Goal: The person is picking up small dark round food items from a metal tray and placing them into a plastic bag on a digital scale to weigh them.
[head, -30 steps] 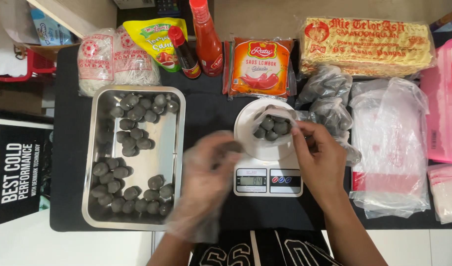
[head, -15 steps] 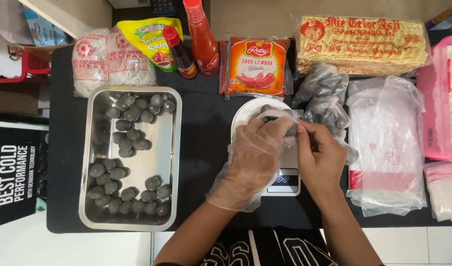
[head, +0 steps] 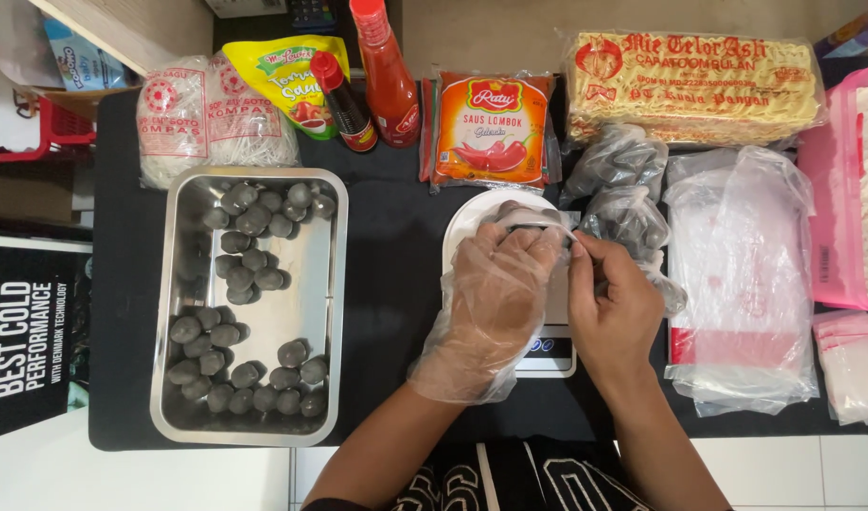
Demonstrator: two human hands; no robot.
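Head view looks straight down on your two hands, which meet over a small white kitchen scale (head: 467,232) on the black table (head: 401,218). Your left hand (head: 491,293), in a loose clear plastic glove, lies across the scale plate with its fingers curled at the mouth of a small clear bag (head: 533,220) that sits on the plate; a few dark grey balls show inside the bag. Your bare right hand (head: 614,308) comes in from the other side, thumb and forefinger pinched on the bag's rim, so both hands are closed on the plastic. Whether your left fingers also hold a ball inside the bag is hard to tell, since the glove and hand cover it. Only the lower corner of the scale's panel shows beneath your left palm.

To your left, a steel tray (head: 332,303) holds loose dark balls (head: 249,246) in two clusters, one at the far end and one at the near end. Just beyond your right hand lie two filled bags (head: 623,180) of the same balls. Further right is a stack of empty clear bags (head: 746,274), beside a pink container (head: 832,218). Along the far edge stand two red sauce bottles (head: 387,76), an orange sauce pouch (head: 491,128), packs of white noodles (head: 207,123) and a wide pack of yellow noodles (head: 694,85).
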